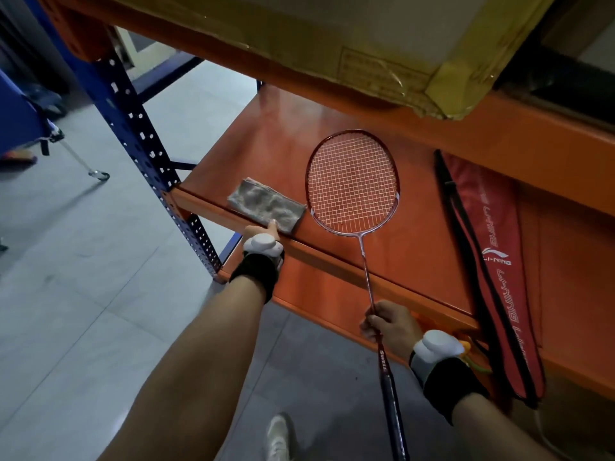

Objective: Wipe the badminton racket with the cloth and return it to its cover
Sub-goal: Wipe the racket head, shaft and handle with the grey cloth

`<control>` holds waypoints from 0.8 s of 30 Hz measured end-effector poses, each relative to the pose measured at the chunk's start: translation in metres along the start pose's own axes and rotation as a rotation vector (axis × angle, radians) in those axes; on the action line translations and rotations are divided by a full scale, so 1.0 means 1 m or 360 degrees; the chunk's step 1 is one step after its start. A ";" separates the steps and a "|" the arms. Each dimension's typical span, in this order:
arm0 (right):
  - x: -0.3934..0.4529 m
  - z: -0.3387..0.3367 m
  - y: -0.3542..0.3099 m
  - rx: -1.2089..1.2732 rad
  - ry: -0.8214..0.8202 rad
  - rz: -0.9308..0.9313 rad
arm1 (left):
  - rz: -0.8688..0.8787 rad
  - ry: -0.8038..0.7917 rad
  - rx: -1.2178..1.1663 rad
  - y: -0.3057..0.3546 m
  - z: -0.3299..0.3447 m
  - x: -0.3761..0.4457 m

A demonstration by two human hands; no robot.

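Grey cloth (266, 207) under my left hand (263, 235), whose fingers' state I cannot tell; right hand (389, 324) grasping the racket (352, 183) shaft, I'd pinch the cloth's near edge firmly.

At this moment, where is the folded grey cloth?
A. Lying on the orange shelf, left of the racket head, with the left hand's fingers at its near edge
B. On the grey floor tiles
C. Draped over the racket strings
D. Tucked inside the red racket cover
A: the folded grey cloth lies on the orange shelf beside the red-framed badminton racket, with the left hand touching its near edge.
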State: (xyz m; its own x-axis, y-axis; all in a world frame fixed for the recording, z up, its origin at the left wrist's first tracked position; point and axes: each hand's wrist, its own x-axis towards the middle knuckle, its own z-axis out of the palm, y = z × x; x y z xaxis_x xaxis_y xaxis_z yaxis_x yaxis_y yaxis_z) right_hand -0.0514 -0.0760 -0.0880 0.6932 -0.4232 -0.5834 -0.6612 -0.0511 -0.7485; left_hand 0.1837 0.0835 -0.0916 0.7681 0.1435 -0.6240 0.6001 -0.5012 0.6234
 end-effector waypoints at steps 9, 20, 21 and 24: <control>0.017 0.002 -0.013 -0.0120 -0.0029 0.0020 | -0.0017 -0.0032 -0.0101 0.003 0.008 0.021; 0.027 0.002 -0.010 -0.0091 -0.0039 0.0018 | 0.0197 0.0381 -0.0215 0.004 0.015 0.038; 0.027 0.002 -0.009 -0.0094 -0.0034 0.0009 | 0.0233 0.0393 -0.0282 0.003 0.018 0.038; 0.027 0.000 -0.004 -0.0111 -0.0014 -0.0008 | 0.0261 0.0332 -0.0415 0.002 0.023 0.027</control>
State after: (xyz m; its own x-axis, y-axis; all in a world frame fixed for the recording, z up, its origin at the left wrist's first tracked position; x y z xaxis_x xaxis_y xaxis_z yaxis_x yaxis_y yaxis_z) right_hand -0.0303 -0.0866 -0.1009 0.6987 -0.4151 -0.5827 -0.6759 -0.1163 -0.7277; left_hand 0.2005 0.0670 -0.1183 0.8716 0.2639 -0.4132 0.4814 -0.3012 0.8231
